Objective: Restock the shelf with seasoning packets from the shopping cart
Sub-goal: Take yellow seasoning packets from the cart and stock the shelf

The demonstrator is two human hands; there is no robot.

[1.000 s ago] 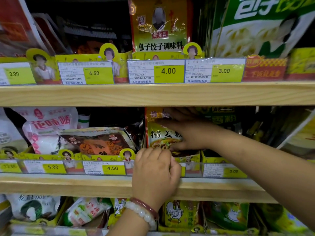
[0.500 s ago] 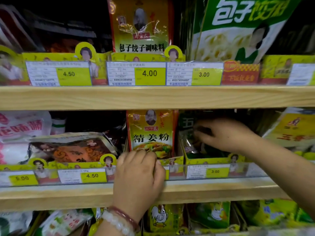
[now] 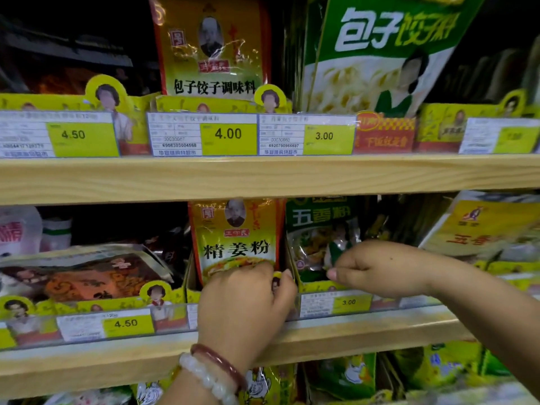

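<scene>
- Yellow-and-gold foil seasoning packet [image 3: 238,238] stands upright in its yellow cardboard display tray [image 3: 191,285] on the middle wooden shelf [image 3: 336,337], just beside a green five-spice packet [image 3: 320,229].
- Squaring the packets face-out, bottoms seated behind the tray lip, would likely finish this step cleanly.
- Left hand [image 3: 244,299], wrist in red and white bead bracelets [image 3: 214,372], curls its fingers on the yellow packet's lower edge.
- Right hand [image 3: 377,268], forearm reaching in from the right, pinches the green packet's front.
</scene>
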